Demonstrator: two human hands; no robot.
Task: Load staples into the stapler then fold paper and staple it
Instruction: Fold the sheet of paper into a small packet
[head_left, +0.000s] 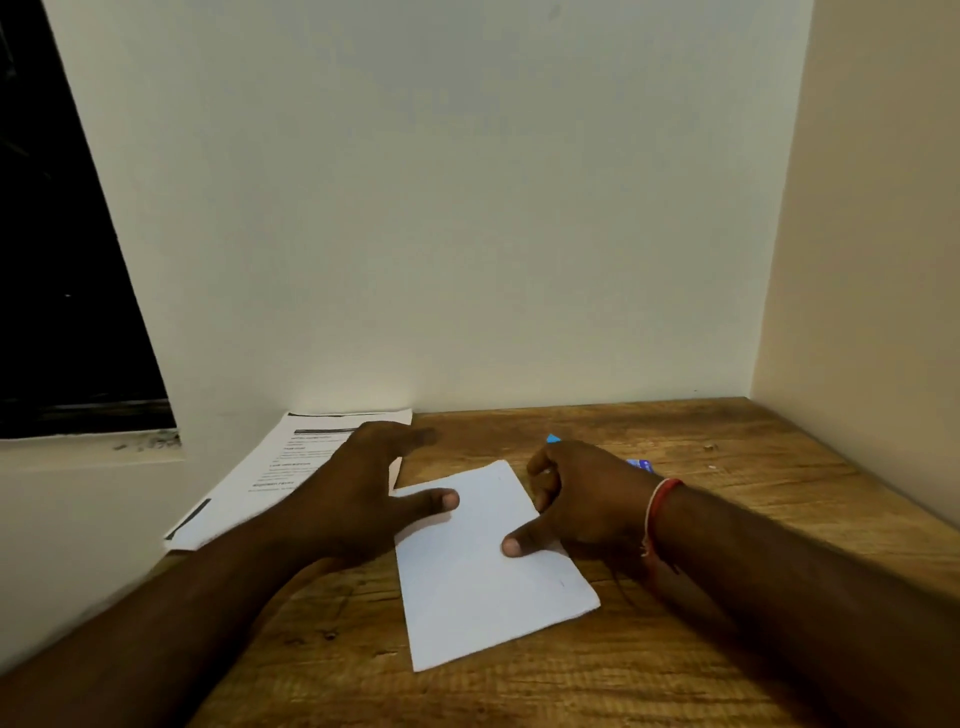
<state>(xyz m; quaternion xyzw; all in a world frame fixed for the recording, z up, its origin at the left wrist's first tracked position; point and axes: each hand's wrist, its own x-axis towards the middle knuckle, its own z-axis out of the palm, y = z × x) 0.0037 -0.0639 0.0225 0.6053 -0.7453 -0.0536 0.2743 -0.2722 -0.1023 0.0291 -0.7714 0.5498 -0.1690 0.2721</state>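
2 thumbs pressing a folded white paper flat on a wooden desk.

The left hand (358, 488) lies palm down with fingers spread, its thumb tip resting on the folded paper (488, 571) near the far left edge. The right hand (582, 499) has its fingers curled inward and its thumb stretched onto the paper's right side; a red thread (657, 512) circles that wrist. The paper lies tilted on the desk (727, 519). Printed sheets (270, 473) sit under the left hand. Something blue (553, 439) peeks out behind the right hand; I cannot tell what.
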